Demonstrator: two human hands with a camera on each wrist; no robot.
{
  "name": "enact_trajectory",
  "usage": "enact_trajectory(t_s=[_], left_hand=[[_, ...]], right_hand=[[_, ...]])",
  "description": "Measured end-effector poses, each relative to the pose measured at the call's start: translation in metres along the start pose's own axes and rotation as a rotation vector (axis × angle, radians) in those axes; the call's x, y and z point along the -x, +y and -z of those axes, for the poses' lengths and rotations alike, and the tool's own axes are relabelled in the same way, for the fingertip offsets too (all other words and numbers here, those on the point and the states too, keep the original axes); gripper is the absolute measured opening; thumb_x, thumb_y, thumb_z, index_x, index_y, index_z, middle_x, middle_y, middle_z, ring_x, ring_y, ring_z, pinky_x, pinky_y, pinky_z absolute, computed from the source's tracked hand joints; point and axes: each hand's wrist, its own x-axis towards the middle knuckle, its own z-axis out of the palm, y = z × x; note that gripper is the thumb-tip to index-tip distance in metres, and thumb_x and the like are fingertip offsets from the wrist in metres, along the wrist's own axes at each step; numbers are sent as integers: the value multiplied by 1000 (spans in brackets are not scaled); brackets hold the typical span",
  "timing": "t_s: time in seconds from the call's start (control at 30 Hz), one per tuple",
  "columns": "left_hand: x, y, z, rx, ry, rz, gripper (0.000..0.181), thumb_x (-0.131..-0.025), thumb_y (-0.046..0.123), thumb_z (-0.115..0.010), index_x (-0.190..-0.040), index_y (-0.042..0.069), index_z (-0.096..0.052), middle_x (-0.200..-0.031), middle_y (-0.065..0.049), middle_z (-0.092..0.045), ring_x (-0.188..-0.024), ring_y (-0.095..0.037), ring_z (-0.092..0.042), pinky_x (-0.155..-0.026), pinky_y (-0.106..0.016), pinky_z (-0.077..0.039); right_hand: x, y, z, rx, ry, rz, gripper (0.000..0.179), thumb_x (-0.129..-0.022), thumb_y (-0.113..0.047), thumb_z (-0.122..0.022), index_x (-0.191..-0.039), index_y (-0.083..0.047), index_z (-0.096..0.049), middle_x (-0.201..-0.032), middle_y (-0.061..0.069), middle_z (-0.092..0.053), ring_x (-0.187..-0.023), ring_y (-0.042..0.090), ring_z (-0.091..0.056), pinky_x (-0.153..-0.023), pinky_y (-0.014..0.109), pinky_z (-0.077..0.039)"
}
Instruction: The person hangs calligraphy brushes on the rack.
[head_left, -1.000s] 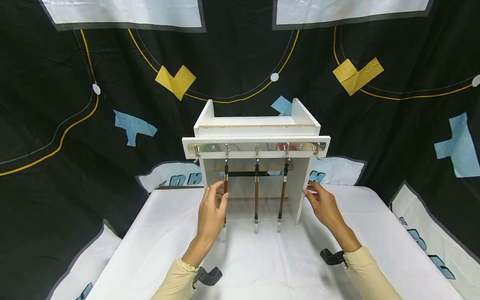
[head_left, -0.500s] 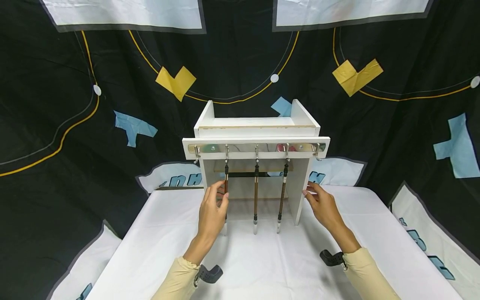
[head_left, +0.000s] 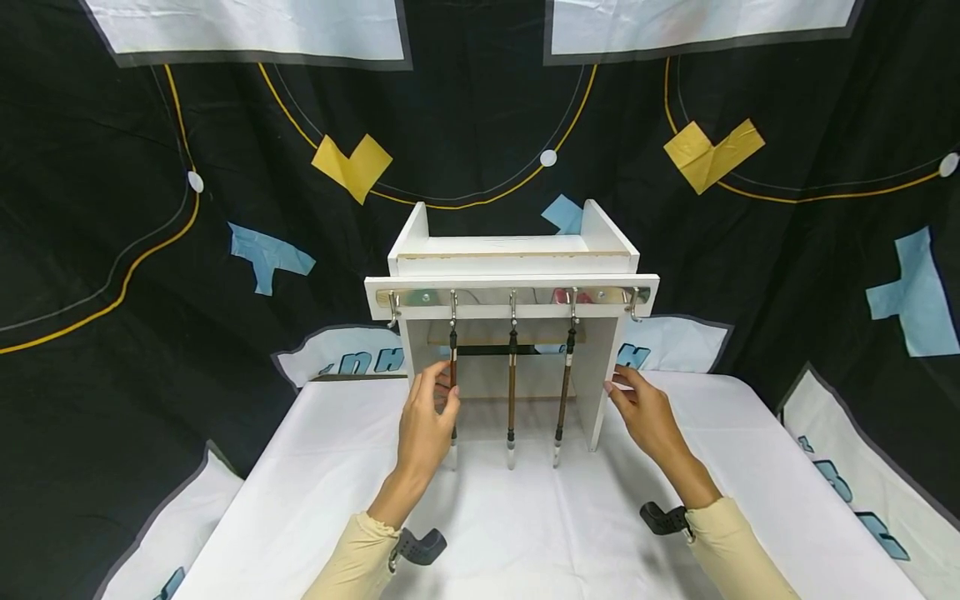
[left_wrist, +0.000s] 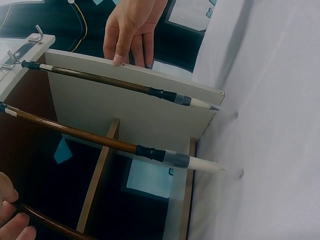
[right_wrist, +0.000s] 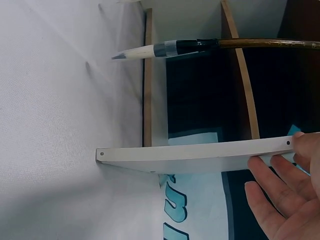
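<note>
Three calligraphy brushes hang tip-down from hooks on a white wooden rack (head_left: 517, 265). My left hand (head_left: 423, 429) is at the left brush (head_left: 453, 350), its thumb and fingers around the dark handle. In the left wrist view, the left-hand fingers (left_wrist: 17, 227) show at the lower left edge, at that brush's handle. The middle brush (head_left: 512, 379) and right brush (head_left: 566, 379) hang untouched. My right hand (head_left: 651, 417) holds the front edge of the rack's right side panel (right_wrist: 200, 154), thumb on the edge and fingertips on the outer face.
The rack stands on a white-covered table (head_left: 510, 542). Bare hooks (head_left: 636, 302) are at both ends of its rail. Behind hangs a black cloth (head_left: 480, 108) with yellow tape (head_left: 351, 165) and blue tape (head_left: 270, 254). Lettered white sheets (head_left: 352, 354) lie behind the table.
The left brush's lower end has shifted slightly right with the left hand. The right hand stays at the side panel.
</note>
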Motion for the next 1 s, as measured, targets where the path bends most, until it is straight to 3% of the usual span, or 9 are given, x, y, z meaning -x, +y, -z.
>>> enact_trajectory(t_s=[0.4,0.67,0.87,1.0], left_hand=[[-2,-1,-3,19,-8,14,44,-100,2,-67,-142,6,-57,-113,-13,-66,-103,-31,-68,-89,-55,-59],[-4,-1,-3,22,-35,34,47,-100,4,-67,-145,8,-54,-117,-12,-66,-108,-30,-67,-94,-47,-58],[-1,-5,6,7,-67,10,54,-99,8,-73,-148,7,-51,-122,-12,-64,-114,-32,-64,-99,-47,-57],[5,-6,19,-37,-69,-25,58,-97,11,-75,-149,6,-49,-124,-12,-62,-118,-32,-62,-100,-50,-56]], right_hand=[[3,2,1,9,-1,-15,42,-109,-26,-62,-144,-2,-57,-134,25,-69,-116,44,-72,-96,57,-61],[2,-1,4,18,38,15,44,-108,-25,-64,-143,1,-57,-130,23,-71,-116,41,-71,-99,57,-59],[8,3,9,34,33,11,45,-108,-25,-64,-145,0,-57,-131,24,-70,-115,41,-71,-96,57,-60],[15,6,14,72,40,22,45,-107,-23,-65,-144,0,-56,-132,24,-69,-115,42,-71,-96,58,-60]])
